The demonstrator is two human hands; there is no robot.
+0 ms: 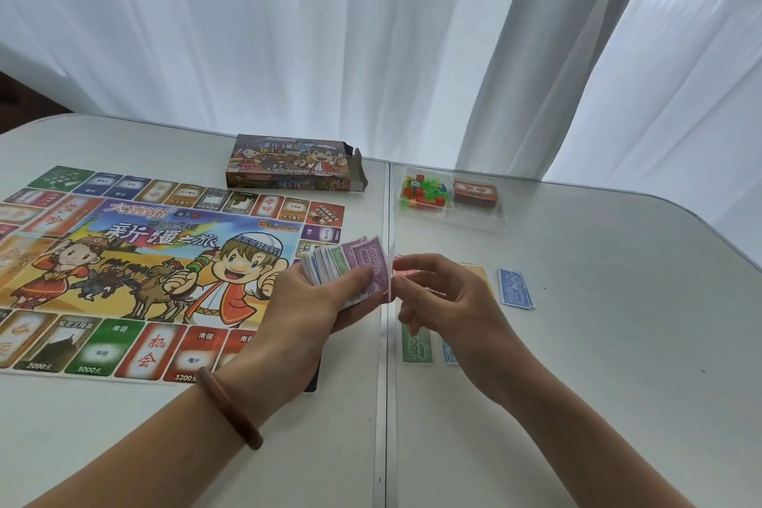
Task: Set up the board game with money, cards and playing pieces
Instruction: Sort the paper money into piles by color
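While money is sorted, the board (144,260) lies flat by the worktop's (618,301) left edge.
Left grip (325,301) holds the money stack (350,268); right grip (437,293) pinches one note (391,260). A blue note (515,288) and green note (416,344) lie out. Cards (474,194) and pieces (420,190) sit in the tray (449,219) by the far edge.

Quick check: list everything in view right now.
board: one, multicoloured, flat, left side
box: one, orange-brown, flap open, behind board
tray: one, clear, far right; holds coloured pieces and a red-brown card deck
money stack: one, mixed colours, purple on top, held
loose notes: at least four, blue, green, pale blue, yellow, lying flat, right side
table: one, white
curtain: white, behind table
bracelet: one, brown, left wrist
left hand: grips money stack
right hand: pinches money stack's right edge
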